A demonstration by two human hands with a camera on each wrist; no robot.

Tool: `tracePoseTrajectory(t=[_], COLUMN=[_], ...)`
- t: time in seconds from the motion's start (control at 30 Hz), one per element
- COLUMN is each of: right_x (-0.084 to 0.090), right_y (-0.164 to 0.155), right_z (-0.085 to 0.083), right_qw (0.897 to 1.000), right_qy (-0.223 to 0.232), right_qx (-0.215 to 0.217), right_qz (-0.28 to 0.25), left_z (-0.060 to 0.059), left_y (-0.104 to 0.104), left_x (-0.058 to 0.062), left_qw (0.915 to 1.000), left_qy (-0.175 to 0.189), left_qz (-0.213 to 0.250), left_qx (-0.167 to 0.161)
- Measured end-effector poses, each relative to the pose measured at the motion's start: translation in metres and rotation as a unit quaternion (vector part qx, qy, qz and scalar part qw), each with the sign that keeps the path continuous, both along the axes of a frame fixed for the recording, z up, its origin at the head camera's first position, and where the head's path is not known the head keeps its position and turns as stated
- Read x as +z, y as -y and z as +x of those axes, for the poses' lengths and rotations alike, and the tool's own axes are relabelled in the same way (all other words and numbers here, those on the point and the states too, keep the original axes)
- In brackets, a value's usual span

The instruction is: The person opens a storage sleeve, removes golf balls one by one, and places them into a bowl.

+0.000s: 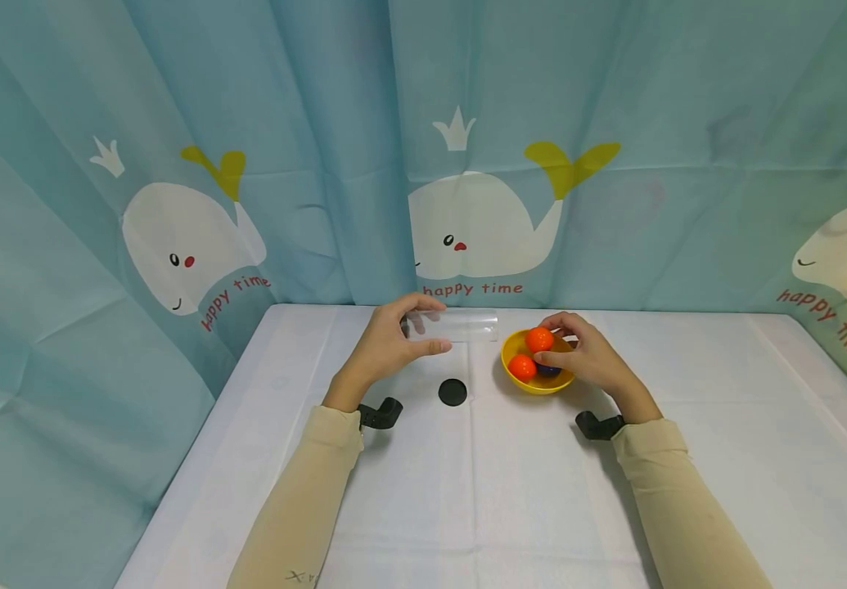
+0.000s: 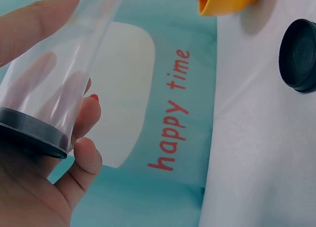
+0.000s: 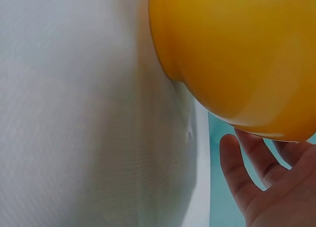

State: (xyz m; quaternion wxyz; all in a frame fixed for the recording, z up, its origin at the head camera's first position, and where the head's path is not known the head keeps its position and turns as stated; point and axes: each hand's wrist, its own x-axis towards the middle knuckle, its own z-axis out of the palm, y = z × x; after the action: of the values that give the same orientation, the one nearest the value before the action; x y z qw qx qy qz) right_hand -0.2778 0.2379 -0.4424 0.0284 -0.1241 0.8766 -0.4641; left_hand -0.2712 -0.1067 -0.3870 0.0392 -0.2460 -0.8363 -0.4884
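Observation:
A clear plastic tube point(image 1: 470, 325) with a black end cap point(image 2: 32, 131) lies sideways in my left hand point(image 1: 386, 339). In the left wrist view my thumb crosses the tube's near side, and fingers show through its wall. My right hand point(image 1: 588, 352) reaches over the rim of a yellow bowl point(image 1: 538, 389). Its thumb and fingertips are around an orange ball point(image 1: 539, 339). A second orange ball point(image 1: 522, 367) and a dark ball point(image 1: 548, 370), partly under the thumb, sit in the bowl. In the right wrist view the bowl's wall hides the balls.
A round black lid point(image 1: 452, 392) lies on the white-covered table point(image 1: 423, 491), between the forearms and left of the bowl. Behind the table's far edge hangs a blue curtain point(image 1: 349, 229) with printed whales. Each wrist carries a black camera mount.

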Motion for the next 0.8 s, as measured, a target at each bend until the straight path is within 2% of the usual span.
tracePoseTrajectory(t=[0.8], right_x=[0.0006], right_y=[-0.0009], right_z=[-0.0007], right_qw=[1.000], right_qy=[0.003], right_qx=[0.005], right_qz=[-0.014], left_z=[-0.0006], left_y=[0.0006], left_x=[-0.0010], left_qw=[0.9999], left_qy=[-0.004], left_qz=[0.006], left_qx=[0.013])
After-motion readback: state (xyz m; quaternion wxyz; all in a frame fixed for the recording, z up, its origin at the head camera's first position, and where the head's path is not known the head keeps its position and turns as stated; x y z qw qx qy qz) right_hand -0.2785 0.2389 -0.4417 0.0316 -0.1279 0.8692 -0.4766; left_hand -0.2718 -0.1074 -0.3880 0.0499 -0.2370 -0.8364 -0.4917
